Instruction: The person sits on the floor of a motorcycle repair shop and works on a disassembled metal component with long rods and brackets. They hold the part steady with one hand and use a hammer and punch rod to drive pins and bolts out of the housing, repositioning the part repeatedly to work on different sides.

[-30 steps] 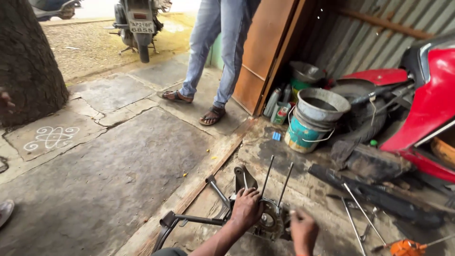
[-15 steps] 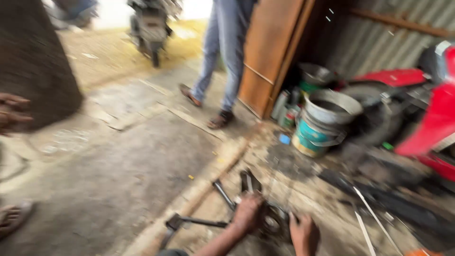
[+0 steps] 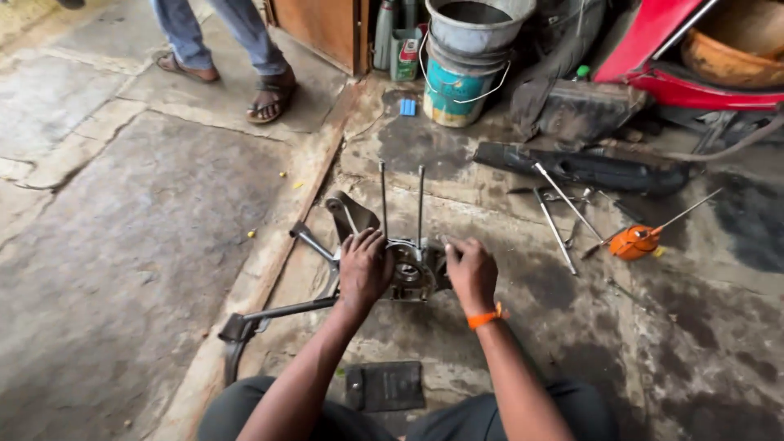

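A grey metal engine casing point(image 3: 411, 273) lies on the oily concrete floor in front of me, with two long studs point(image 3: 383, 200) standing up from it. My left hand point(image 3: 363, 268) rests on the casing's left side, fingers spread over it. Gripping the casing's right edge is my right hand point(image 3: 471, 270), with an orange band at the wrist. A kick lever point(image 3: 278, 312) and a bracket point(image 3: 351, 214) stick out to the left of the casing.
A stack of buckets point(image 3: 464, 61) and green bottles point(image 3: 402, 51) stand at the back. A black exhaust pipe point(image 3: 584, 166), loose rods point(image 3: 555, 224) and an orange oil can point(image 3: 634, 242) lie right. A dark flat plate point(image 3: 385, 385) lies near my knees. Another person's sandalled feet point(image 3: 269, 96) stand far left.
The view has tilted down and moved closer to the casing. Both hands have stayed on the casing, the right one now gripping its edge.
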